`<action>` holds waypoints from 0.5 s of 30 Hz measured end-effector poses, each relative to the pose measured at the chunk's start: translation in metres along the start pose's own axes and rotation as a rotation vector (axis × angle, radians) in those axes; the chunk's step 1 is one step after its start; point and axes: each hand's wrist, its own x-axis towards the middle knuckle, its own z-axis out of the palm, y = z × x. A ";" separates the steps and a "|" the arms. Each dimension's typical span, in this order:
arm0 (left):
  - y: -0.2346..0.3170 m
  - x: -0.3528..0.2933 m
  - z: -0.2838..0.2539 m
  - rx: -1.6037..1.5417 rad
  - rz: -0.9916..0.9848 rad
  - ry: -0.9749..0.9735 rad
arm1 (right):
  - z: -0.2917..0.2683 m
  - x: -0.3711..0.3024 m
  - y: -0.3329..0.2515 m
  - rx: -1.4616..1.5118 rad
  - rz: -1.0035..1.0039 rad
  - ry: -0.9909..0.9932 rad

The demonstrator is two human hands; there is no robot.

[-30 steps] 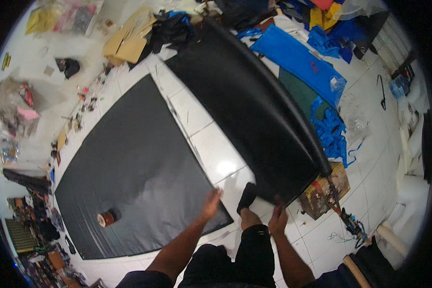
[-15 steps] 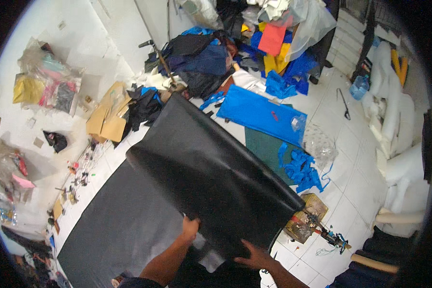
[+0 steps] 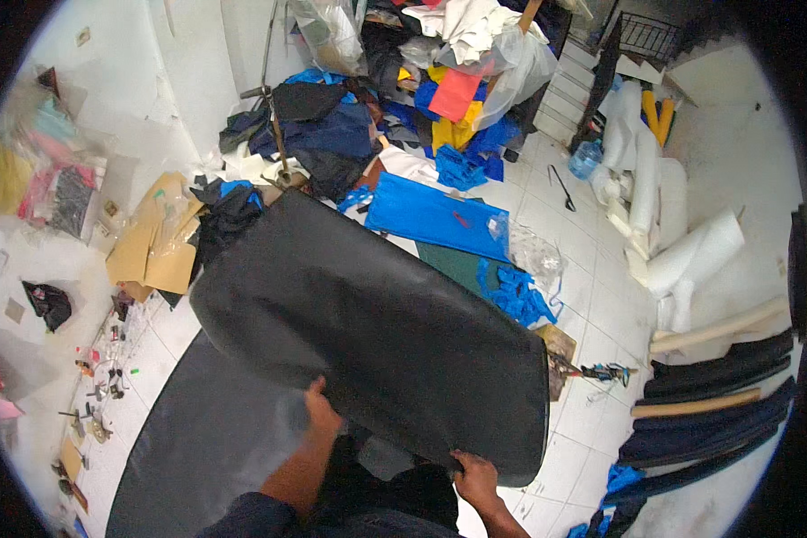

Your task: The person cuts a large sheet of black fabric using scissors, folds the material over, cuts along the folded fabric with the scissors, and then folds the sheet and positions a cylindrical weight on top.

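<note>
A large sheet of black, leather-like material [image 3: 377, 314] lies folded back over itself in front of me. Its lower layer [image 3: 215, 421] spreads on the floor at the left. My left hand [image 3: 323, 409] is closed on the near edge of the upper layer, around its middle. Further right along that same edge, my right hand [image 3: 476, 477] pinches the material with thumb and fingers. Between my hands the edge sags slightly, and the upper layer bulges upward. Some fingertips are hidden by the material.
Beyond the sheet lie a blue fabric panel [image 3: 435, 213], blue scraps [image 3: 522, 294] and a heap of dark cloth [image 3: 318, 125]. A wooden block [image 3: 558, 350] with tools sits at the right. Fabric rolls [image 3: 708, 430] line the right wall. Cardboard [image 3: 157, 238] leans at the left.
My right hand has gone from spread fingers over the sheet to gripping its near edge. That edge is lifted and drawn out on the right. The view has shifted rightward.
</note>
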 end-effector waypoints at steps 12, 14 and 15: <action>0.199 0.015 -0.137 0.722 0.382 0.099 | 0.127 -0.135 0.024 0.001 0.129 0.091; 0.221 -0.012 -0.162 0.757 0.460 0.089 | 0.161 -0.160 0.003 -0.060 0.196 0.046; 0.235 -0.027 -0.179 0.760 0.530 0.081 | 0.183 -0.171 -0.005 -0.029 0.221 0.028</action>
